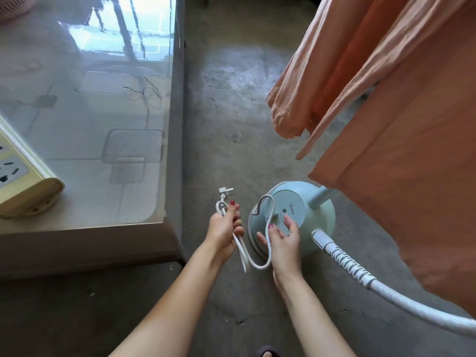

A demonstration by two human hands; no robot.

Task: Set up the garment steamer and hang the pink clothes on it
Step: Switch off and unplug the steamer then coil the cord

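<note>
Down on the bare concrete floor (226, 112) the garment steamer (304, 217) sits as a pale green dome, its pole rising up and to the right behind the pink clothes (386, 124), which already hang from above and drape over the pole, hiding most of it. Its white hose (386, 289) leaves the base low on the right and runs away toward the lower right corner. The left hand (224, 230) has its fingers curled round a folded bunch of the white power cord (257, 266), with the plug (226, 191) sticking out above the fist, prongs pointing right and slightly up. From there the cord loops down and up past the right hand (283, 240), whose fingers are spread loosely over the cord near the base. Left of the hands stands a glass-topped table (103, 124), with a yellow power strip (20, 186) lying on its near left edge, well apart from the plug
</note>
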